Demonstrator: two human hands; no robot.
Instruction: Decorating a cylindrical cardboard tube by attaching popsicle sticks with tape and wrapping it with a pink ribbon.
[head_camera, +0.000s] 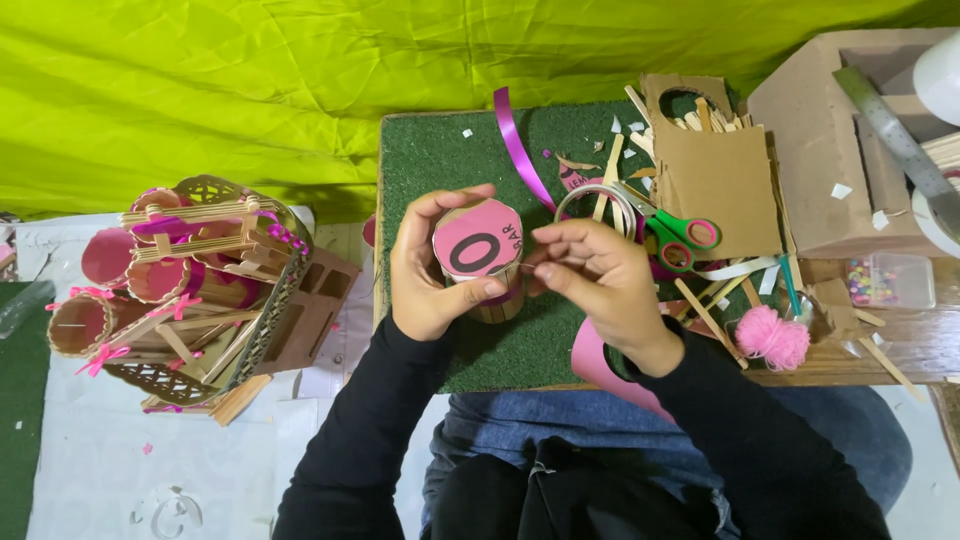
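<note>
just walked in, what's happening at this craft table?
A person is working over a green mat. The left hand grips a small stick-sided cylinder with a pink disc on top. The right hand pinches at the cylinder's edge. Green-handled scissors, purple ribbon and a pink pom-pom lie to the right; a craft-stick holder stands left.

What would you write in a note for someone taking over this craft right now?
Left hand: wrapped around the small stick cylinder, pink disc on top.
Right hand: fingertips pinched at the cylinder's right edge; what they hold is too small to tell.
Nearby on the green mat: purple ribbon, green-handled scissors, pink pompom.
Done: pink disc sits on the cylinder.
Left: can't tell whether it is fixed.
</note>
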